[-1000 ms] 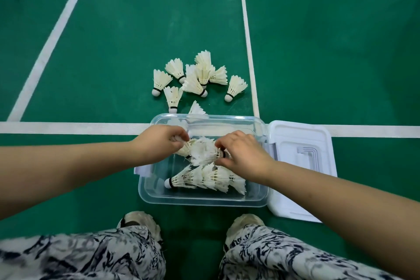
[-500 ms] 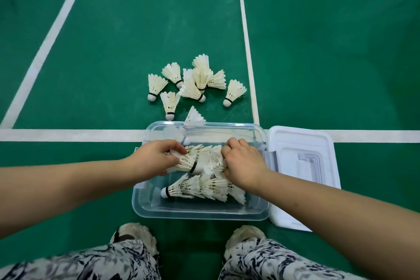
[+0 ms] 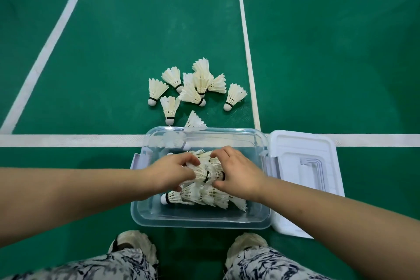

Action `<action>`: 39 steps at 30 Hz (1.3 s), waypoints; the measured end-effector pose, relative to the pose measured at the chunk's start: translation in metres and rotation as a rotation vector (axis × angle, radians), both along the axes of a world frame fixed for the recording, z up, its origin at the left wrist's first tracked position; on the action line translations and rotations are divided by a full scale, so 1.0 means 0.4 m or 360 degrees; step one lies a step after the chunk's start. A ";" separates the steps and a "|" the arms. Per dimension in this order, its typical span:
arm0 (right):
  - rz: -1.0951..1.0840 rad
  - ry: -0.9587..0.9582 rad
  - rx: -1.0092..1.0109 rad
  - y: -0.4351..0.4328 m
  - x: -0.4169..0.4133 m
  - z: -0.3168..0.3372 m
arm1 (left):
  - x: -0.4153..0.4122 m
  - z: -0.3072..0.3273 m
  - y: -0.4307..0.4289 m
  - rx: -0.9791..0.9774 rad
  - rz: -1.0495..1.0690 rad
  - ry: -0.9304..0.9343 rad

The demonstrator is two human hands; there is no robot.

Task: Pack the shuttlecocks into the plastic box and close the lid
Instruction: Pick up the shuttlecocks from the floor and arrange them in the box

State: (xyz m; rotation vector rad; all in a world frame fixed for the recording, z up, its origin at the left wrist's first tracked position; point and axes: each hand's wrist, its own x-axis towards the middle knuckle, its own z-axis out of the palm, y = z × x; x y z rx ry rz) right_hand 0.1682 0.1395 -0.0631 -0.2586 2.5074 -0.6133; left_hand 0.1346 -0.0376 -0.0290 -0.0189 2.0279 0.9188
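You had both hands down in the plastic box [image 3: 204, 223]. Your left hand [image 3: 168, 175] and your right hand [image 3: 238, 175] were close together over the middle of it. Between them was the top row of shuttlecocks [image 3: 208, 174], pushed one into the next and lying on its side. The fingers [image 3: 193, 161] of your left hand were curled round one end of that row. Your right hand was curled round the other end, with the thumb on the near side and the rest on the far side.

The bottom row of shuttlecocks [image 3: 195, 196] lay just under it in the box, with its round white tip pointing left. The box was see-through and sat on the green floor [image 3: 113, 63], right in front of your shoes [image 3: 134, 243]. Its white lid [image 3: 304, 179] was open and lay flat on the right side of the box, touching it.

The loose shuttlecocks [image 3: 195, 88] lay in a small bunch on the floor behind the box. One lone shuttlecock [image 3: 195, 121] was just beside the far wall of the box. White lines [image 3: 68, 140] ran across the floor.
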 end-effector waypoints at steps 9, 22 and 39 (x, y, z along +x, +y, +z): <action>0.0037 0.0085 -0.0053 -0.003 0.006 -0.004 | -0.008 -0.090 -0.015 0.0084 0.0125 -0.0335; -0.0415 0.0304 -0.0271 0.020 0.020 0.066 | 0.027 -0.083 -0.021 0.0056 0.0139 -0.0275; -0.0871 0.0328 -0.0335 0.098 0.038 0.140 | 0.041 -0.039 -0.003 0.0001 -0.0041 -0.0225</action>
